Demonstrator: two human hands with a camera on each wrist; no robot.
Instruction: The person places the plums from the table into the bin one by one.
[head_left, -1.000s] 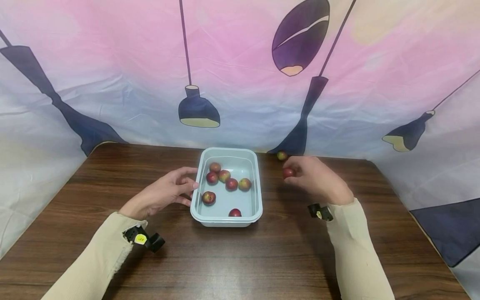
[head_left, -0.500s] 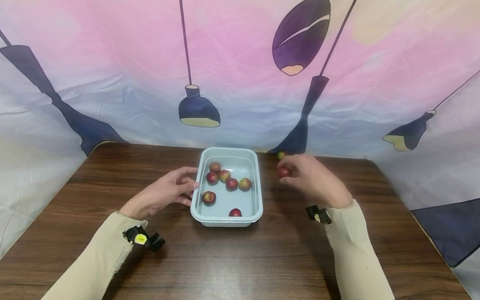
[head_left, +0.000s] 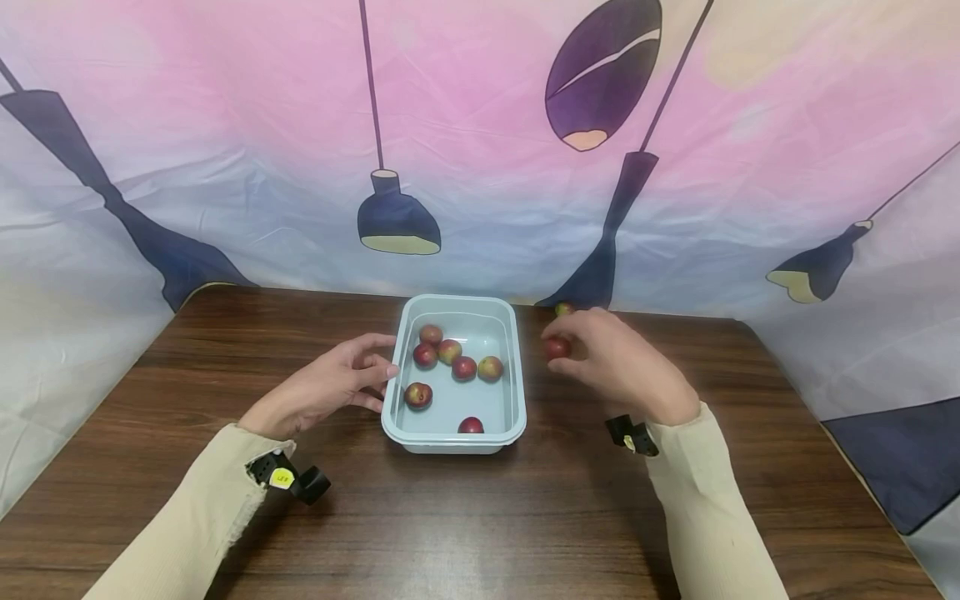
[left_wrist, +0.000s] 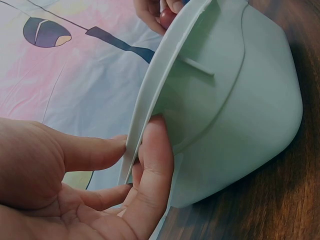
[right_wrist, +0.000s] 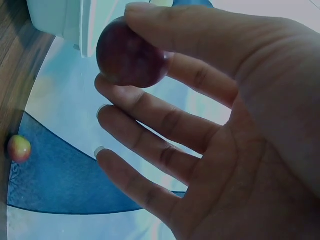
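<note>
A pale blue plastic tub (head_left: 452, 444) stands on the table with several red and yellow-green plums (head_left: 463, 368) lying loose inside. My left hand (head_left: 330, 385) pinches its left rim, thumb over the edge and fingers underneath, as the left wrist view shows. To the right of the tub, my right hand (head_left: 618, 362) holds a dark red plum (right_wrist: 131, 54) between thumb and fingertips; the lower fingers stay spread out. Another plum (right_wrist: 19, 148), yellow-green and red, lies on the table at the back, partly hidden behind the right hand in the head view.
The dark wood table (head_left: 450, 533) ends at the back against a printed cloth (head_left: 480, 167) with lamp drawings. Black camera mounts (head_left: 288, 477) sit on both wrists. The tub's right wall (head_left: 519, 375) stands between its contents and the right hand.
My right hand has moved left with the red plum, nearer to the tub, and now covers more of the plum at the back. The left hand and the tub have stayed put.
</note>
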